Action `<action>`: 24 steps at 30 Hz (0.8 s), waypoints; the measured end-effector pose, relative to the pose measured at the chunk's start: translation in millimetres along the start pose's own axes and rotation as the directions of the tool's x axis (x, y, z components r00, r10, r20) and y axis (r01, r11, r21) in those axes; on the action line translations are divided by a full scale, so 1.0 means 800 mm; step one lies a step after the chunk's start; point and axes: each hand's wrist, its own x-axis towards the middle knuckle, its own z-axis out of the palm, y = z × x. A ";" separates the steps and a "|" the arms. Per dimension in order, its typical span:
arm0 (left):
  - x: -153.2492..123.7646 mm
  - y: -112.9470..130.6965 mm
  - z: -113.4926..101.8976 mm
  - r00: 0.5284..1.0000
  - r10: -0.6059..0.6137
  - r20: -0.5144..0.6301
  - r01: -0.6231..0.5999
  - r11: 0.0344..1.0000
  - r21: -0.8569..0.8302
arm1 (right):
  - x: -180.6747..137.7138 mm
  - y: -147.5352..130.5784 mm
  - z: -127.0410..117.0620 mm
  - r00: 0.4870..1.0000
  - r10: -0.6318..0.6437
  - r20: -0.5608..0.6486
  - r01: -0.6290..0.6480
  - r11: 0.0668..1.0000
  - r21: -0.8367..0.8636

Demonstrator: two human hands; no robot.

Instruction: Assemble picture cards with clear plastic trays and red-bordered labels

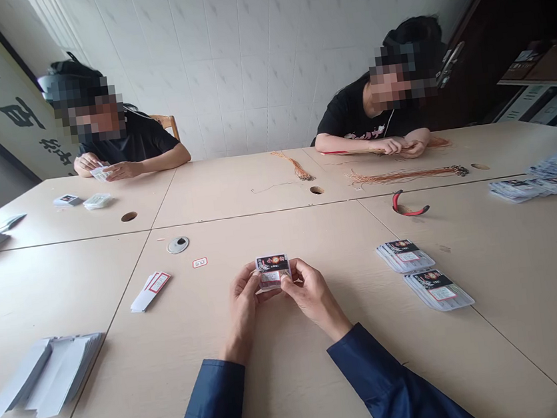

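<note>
Between my two hands, a small flat plastic pack [273,265] with a black printed top and a white label is held up over the middle of the table. My left hand [245,300] grips its left edge, thumb on the front. On the right edge, my right hand [313,292] pinches it with the thumb near the label. Similar packs lie fanned in two stacks to the right, a farther stack [405,256] and a nearer stack [438,290]. Left of my hands is a small pile of red-bordered label strips [151,291], with a single label [199,262] beside it.
White paper strips [51,376] lie at the near left. Red-handled pliers [406,208], bundles of orange wire [410,174] and more packs [532,188] are toward the right. A round metal cap [178,245] sits left of centre. Two people work across the table [236,193].
</note>
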 end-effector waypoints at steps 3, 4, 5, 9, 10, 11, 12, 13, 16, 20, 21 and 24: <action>0.000 -0.001 -0.001 1.000 0.003 0.003 -0.003 1.000 -0.010 | 0.000 0.000 0.000 1.000 0.003 0.004 -0.003 1.000 -0.010; 0.000 -0.001 -0.001 1.000 0.004 0.002 -0.004 1.000 -0.015 | 0.000 0.001 0.000 1.000 0.001 0.001 -0.001 1.000 -0.011; 0.001 -0.002 -0.002 1.000 0.006 0.000 -0.006 1.000 -0.019 | -0.001 0.001 0.000 1.000 -0.001 -0.003 0.001 1.000 -0.011; 0.000 -0.001 -0.001 1.000 -0.002 -0.004 0.002 1.000 -0.022 | -0.001 0.000 0.000 1.000 -0.007 -0.001 0.007 1.000 0.000; 0.000 -0.001 0.000 1.000 -0.004 -0.006 0.004 1.000 -0.019 | -0.001 0.000 0.000 1.000 -0.005 0.001 0.005 1.000 0.002; 0.000 0.000 0.000 1.000 -0.005 -0.010 0.005 1.000 -0.016 | -0.001 -0.001 0.000 1.000 -0.003 0.001 0.003 1.000 0.003; 0.000 0.000 0.001 1.000 -0.005 -0.013 0.004 1.000 -0.014 | -0.001 -0.001 0.000 1.000 -0.001 -0.001 0.001 1.000 0.003; 0.000 0.001 0.001 1.000 -0.003 -0.014 0.003 1.000 -0.013 | 0.000 -0.001 0.000 1.000 0.001 -0.003 -0.001 1.000 0.003; -0.001 0.001 0.001 1.000 -0.004 -0.011 0.004 1.000 -0.013 | 0.000 -0.001 0.000 1.000 0.001 0.003 -0.001 1.000 0.009; 0.000 0.000 0.001 1.000 -0.011 -0.029 0.010 1.000 -0.023 | -0.001 0.001 0.000 1.000 -0.006 0.007 0.006 1.000 0.012; 0.000 0.000 0.001 0.999 -0.010 -0.033 0.009 1.000 -0.028 | -0.001 0.001 0.000 1.000 -0.010 0.005 0.010 1.000 0.012; 0.001 -0.002 0.000 1.000 -0.005 -0.026 0.004 0.999 -0.039 | -0.001 0.002 0.001 1.000 -0.012 0.005 0.011 1.000 0.011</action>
